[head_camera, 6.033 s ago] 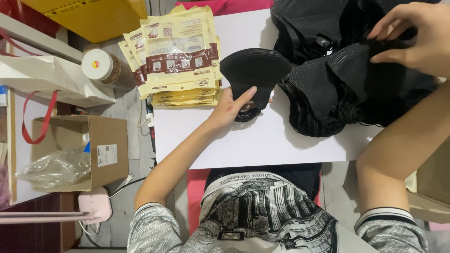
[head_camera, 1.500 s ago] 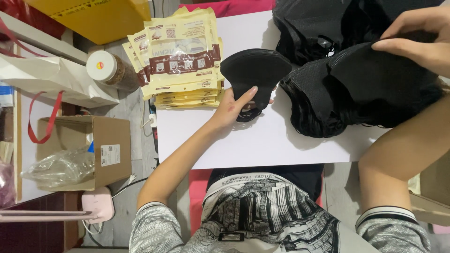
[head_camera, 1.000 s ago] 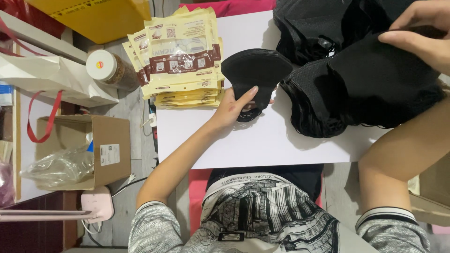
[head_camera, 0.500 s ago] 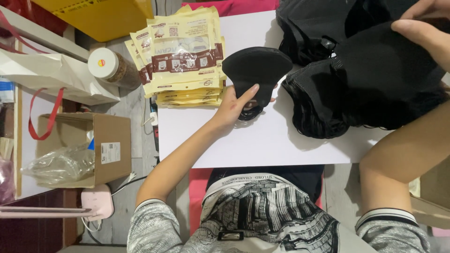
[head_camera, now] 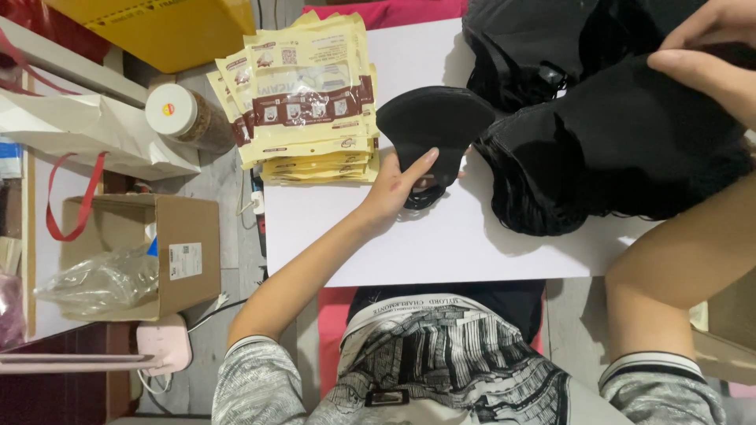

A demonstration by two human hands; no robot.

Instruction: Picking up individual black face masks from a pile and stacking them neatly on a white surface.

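Two hands are at work on your white tabletop (head_camera: 441, 252). Biggest on it is the heap of black wigs (head_camera: 622, 149) at the right; your right hand (head_camera: 709, 55) pinches the dark fabric at its upper edge, fingers closed on it. Next comes the stack of yellow packets (head_camera: 307, 94) at the left of the tabletop (fanned a little). Between them lies the black wig cap (head_camera: 433, 122), and your left hand (head_camera: 398, 185) rests open on its lower edge, fingers flat. Off the tabletop stand a cardboard box (head_camera: 165, 252) and a white-lidded jar (head_camera: 185, 116).
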